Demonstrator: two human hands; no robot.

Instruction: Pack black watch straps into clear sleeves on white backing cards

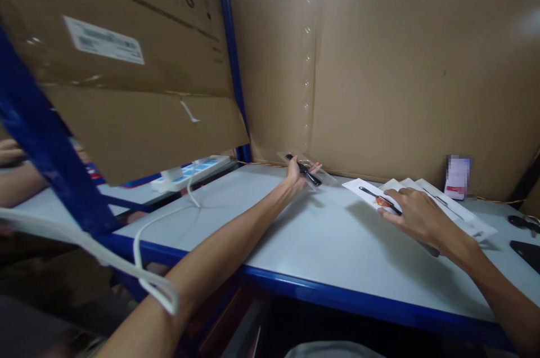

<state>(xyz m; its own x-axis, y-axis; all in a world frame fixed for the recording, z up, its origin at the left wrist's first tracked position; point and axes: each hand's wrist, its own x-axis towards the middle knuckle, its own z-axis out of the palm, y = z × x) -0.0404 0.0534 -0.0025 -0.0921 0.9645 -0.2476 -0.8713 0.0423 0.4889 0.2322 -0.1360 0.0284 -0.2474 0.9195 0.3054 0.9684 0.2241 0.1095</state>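
My left hand (296,175) reaches to the back of the grey table (312,245) and grips a clear plastic sleeve (327,177) with a black pen-like tool (304,170) inside it. My right hand (415,214) rests flat on a fanned stack of white printed cards (455,209); the top card shows a slim black tool with a red mark. Fingers of the right hand press on the left card.
A tall cardboard wall (379,82) stands behind the table. A white power strip (192,173) with a white cable (143,234) lies at left. Blue rack posts (230,54) frame the bench. Dark objects (525,251) lie at far right. Another person's arm (17,178) shows far left.
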